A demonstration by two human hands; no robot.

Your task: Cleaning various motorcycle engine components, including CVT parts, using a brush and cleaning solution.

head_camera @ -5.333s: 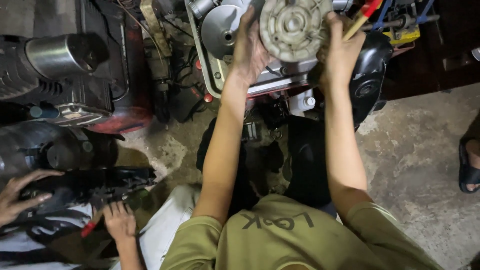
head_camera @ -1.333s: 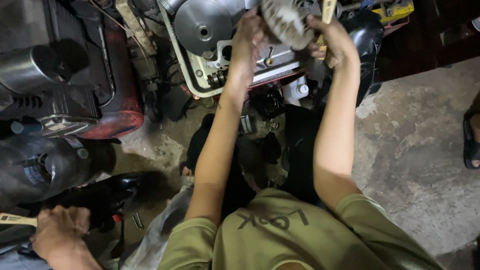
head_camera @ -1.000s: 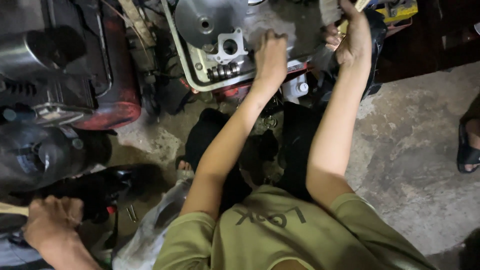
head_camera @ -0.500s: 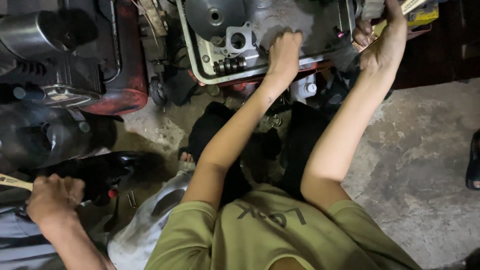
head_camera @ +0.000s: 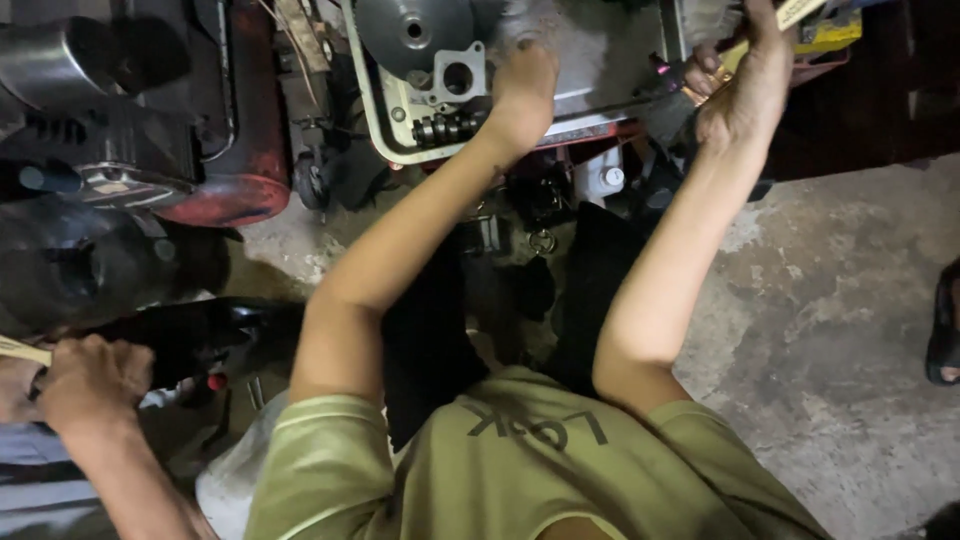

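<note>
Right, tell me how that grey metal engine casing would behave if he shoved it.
The engine casing looks like thick cast metal, so probably heavy and rigid. It sits in a frame, so a shove from the left hand would likely barely shift it. Its surface may be oily.

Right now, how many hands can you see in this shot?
3: left hand on the grey engine case, right hand gripping a yellow-handled tool, a co-worker's hand lower left; others may be hidden.

engine case [head_camera: 520, 70] set at top centre, pulley disc [head_camera: 412, 30] mounted on its left part. left hand [head_camera: 520, 85] placed on the case, right hand [head_camera: 745, 90] raised to its right, a tool handle [head_camera: 790, 15] gripped. tank [head_camera: 240, 130] and muffler [head_camera: 60, 60] seen to the left. another person's hand [head_camera: 90, 385] found at lower left. concrete floor [head_camera: 820, 300] spread to the right.
</note>
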